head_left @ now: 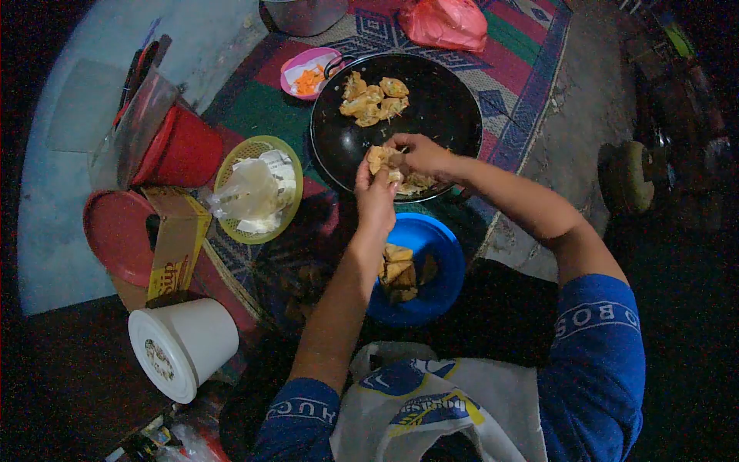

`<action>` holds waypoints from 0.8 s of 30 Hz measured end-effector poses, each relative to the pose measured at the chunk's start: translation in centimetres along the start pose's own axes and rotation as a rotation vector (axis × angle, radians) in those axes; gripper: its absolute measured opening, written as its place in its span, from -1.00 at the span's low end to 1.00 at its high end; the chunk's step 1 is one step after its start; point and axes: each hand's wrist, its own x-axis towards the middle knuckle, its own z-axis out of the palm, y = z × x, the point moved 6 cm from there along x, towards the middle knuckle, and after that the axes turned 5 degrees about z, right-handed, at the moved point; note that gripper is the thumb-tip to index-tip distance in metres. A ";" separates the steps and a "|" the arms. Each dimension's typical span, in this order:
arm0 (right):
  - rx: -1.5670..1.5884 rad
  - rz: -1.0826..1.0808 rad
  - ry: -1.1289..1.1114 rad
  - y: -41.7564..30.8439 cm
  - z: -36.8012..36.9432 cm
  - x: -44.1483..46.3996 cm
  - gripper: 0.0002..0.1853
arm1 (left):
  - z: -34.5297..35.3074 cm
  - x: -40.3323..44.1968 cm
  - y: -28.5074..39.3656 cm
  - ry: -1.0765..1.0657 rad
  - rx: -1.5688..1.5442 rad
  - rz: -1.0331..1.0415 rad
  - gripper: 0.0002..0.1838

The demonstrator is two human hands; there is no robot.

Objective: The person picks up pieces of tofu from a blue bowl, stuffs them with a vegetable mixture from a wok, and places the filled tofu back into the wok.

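Over the near side of a black wok [454, 115], my left hand [375, 192] holds a golden fried tofu piece [379, 157] between its fingers. My right hand [425, 157] is closed against the same piece from the right, its fingertips bent onto it. Below the hands, pale shredded filling [416, 183] lies at the wok's near edge. Several filled tofu pieces [372, 102] are grouped at the wok's far left. Nearer to me, a blue basin [446, 296] contains brown fried tofu [398, 271], partly hidden by my left forearm.
A pink bowl [285, 78] with orange bits stands beyond the wok's left side. Left are a yellow-green basket [294, 206] with a plastic bag, a red container [181, 150], a carton [175, 246] and a white tub [212, 335]. A red plastic bag [444, 25] lies behind.
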 end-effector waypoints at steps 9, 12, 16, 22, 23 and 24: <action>0.425 0.111 -0.103 2.1 1.1 0.5 -0.82 | 0.4 -0.1 0.3 -0.058 -0.034 0.029 -0.57; 0.175 0.030 0.019 1.8 0.7 0.3 -0.81 | 0.5 -0.2 0.0 -0.073 -0.001 -0.001 -0.60; 0.128 0.125 0.035 0.2 -0.3 -0.2 -0.75 | -0.1 0.4 0.2 0.010 -0.112 -0.009 -0.65; -0.288 -0.163 0.154 -3.1 -1.7 -2.8 -0.73 | -0.2 0.5 1.0 -0.032 -0.156 0.058 -0.62; -0.342 -0.199 0.176 -3.6 -1.7 -2.9 -0.77 | 0.0 0.1 0.8 -0.011 -0.106 0.045 -0.60; -0.343 -0.200 0.180 -3.9 -1.6 -3.0 -0.77 | 0.2 -0.1 0.7 0.007 -0.054 0.034 -0.59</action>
